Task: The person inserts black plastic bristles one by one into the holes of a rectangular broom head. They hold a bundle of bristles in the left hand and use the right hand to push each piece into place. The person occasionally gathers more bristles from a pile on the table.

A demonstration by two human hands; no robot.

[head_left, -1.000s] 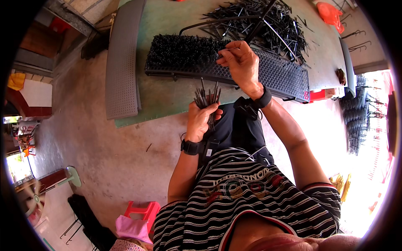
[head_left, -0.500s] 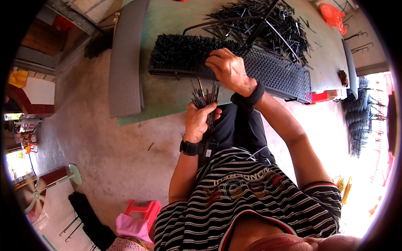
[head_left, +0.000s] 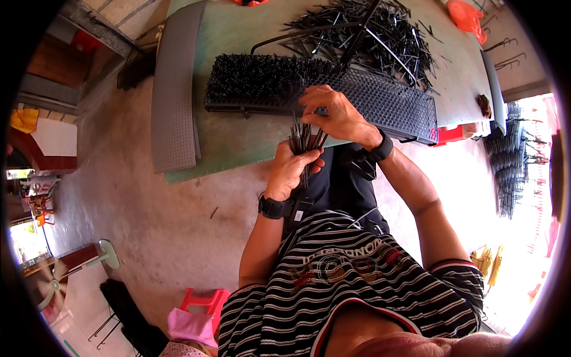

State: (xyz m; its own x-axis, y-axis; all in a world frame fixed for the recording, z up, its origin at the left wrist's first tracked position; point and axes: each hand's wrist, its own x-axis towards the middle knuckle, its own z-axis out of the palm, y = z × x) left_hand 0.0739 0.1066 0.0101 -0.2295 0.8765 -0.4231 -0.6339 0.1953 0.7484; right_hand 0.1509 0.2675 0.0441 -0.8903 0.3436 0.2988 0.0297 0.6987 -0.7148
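My left hand [head_left: 289, 168] is closed round a bundle of thin black strips [head_left: 305, 138], which stand upright with their tips fanned out. Just above those tips is my right hand [head_left: 340, 119], its thumb and fingers bent together; whatever they pinch is too small to make out. Beyond both hands lies a long black perforated panel [head_left: 395, 102] with a frame round it. Its left half is densely filled with upright black bristle-like strips [head_left: 256, 77], while the holes on its right half show bare.
A heap of loose black strips [head_left: 392, 44] lies behind the panel, under black metal rods [head_left: 309, 40]. Grey perforated sheets [head_left: 175, 89] rest on the left of the green table [head_left: 232, 134]. An orange bag [head_left: 466, 19] is at the far right. A red stool [head_left: 205, 300] stands lower left.
My right hand has drawn back from the panel toward the bundle. My left hand has shifted slightly right and forward, still holding the strips.
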